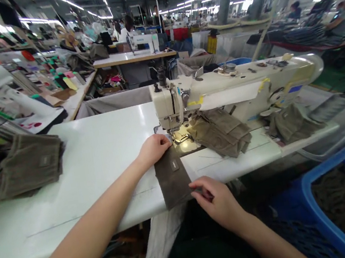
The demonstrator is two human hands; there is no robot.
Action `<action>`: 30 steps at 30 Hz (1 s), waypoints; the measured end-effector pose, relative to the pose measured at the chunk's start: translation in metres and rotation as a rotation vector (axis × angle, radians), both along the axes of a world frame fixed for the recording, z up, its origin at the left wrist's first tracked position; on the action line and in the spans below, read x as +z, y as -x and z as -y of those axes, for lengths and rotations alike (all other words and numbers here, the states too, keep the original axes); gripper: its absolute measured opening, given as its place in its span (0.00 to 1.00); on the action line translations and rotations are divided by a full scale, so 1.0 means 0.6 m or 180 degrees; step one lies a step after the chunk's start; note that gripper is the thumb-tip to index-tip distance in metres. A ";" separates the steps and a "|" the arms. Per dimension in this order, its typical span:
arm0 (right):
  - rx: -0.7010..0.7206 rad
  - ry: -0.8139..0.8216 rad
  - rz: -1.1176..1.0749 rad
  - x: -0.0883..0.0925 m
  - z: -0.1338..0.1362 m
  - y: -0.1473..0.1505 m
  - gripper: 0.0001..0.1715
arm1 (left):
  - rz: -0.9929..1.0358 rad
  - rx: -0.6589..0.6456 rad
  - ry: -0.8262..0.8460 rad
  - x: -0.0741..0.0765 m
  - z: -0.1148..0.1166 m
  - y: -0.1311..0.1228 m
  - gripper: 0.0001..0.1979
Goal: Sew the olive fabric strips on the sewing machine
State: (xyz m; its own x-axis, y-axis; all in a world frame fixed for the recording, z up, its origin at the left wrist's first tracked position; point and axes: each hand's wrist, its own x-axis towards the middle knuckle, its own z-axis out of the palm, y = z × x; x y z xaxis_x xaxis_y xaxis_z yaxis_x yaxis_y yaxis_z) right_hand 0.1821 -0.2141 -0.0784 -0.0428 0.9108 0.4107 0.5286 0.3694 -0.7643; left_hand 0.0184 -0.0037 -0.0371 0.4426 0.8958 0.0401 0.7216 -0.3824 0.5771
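A dark olive fabric piece (174, 176) with a small label patch (174, 164) lies on the white sewing table (103, 144), its near end hanging at the front edge. My left hand (155, 149) pinches the far end of the piece, close beside the needle area of the sewing machine (169, 107). At the right near edge of the same piece, my right hand (214, 198) is closed, thumb and fingers together at the cloth's border. Whether the far edge lies under the presser foot is hard to make out.
Folded olive pieces (222, 132) lie right of the needle, and another bundle (294, 120) sits farther right. A stack of similar cloth (30, 164) rests at the table's left. A blue basket (310, 194) holding dark cloth stands at lower right. People work in the background.
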 end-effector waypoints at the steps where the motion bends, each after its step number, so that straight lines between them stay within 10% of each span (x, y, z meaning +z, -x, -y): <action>1: 0.0077 -0.0066 0.0045 -0.003 -0.003 -0.003 0.11 | -0.0031 0.0004 -0.0033 -0.003 -0.002 -0.002 0.09; 30: 0.0032 -0.0061 0.0919 0.006 -0.024 -0.004 0.14 | -0.0338 0.0344 -0.0170 -0.014 -0.026 -0.013 0.10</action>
State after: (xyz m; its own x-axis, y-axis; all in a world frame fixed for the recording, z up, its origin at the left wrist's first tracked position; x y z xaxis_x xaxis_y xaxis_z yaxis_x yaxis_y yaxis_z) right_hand 0.1847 -0.1994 -0.0750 -0.1695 0.9019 0.3974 0.7195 0.3888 -0.5755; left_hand 0.0263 0.0119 -0.0452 0.3482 0.9363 0.0470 0.8160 -0.3274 0.4763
